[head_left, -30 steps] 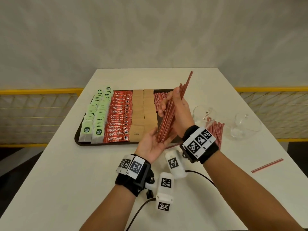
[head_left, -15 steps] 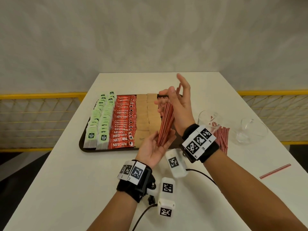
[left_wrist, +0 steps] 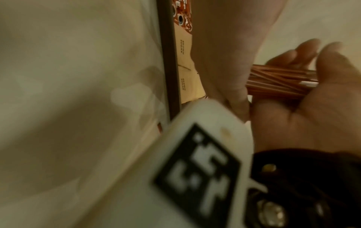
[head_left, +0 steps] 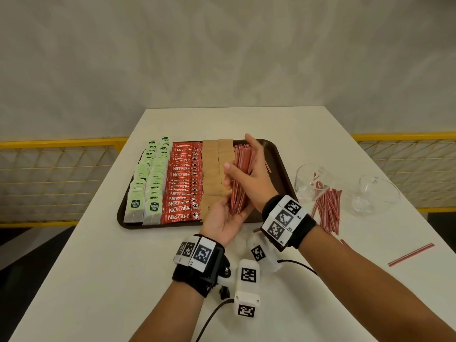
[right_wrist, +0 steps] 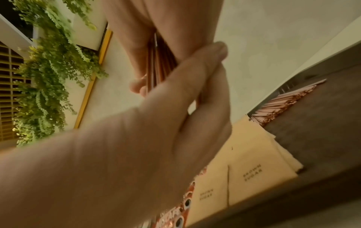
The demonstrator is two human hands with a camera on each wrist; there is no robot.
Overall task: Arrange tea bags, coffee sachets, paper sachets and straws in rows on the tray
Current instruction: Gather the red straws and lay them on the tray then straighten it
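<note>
A dark brown tray (head_left: 280, 157) holds rows of green tea bags (head_left: 148, 183), red coffee sachets (head_left: 181, 188) and brown paper sachets (head_left: 212, 174). Red straws (right_wrist: 289, 101) lie at its far end. Both hands hold a bundle of red straws (head_left: 240, 183) low over the tray's right part, next to the paper sachets. My left hand (head_left: 222, 219), palm up, cups the bundle's near end (left_wrist: 277, 81) between thumb and fingers. My right hand (head_left: 255, 186) grips the bundle's middle (right_wrist: 160, 61), with one finger sticking out.
To the right of the tray lie two tipped glass cups (head_left: 308, 183) (head_left: 375, 193) with a heap of loose straws (head_left: 328, 208) between them. A single straw (head_left: 410, 254) lies near the table's right edge. A yellow railing runs behind the table.
The straw bundle has come down from nearly upright in the air to a flatter tilt just above the tray. Both hands moved forward and down with it.
</note>
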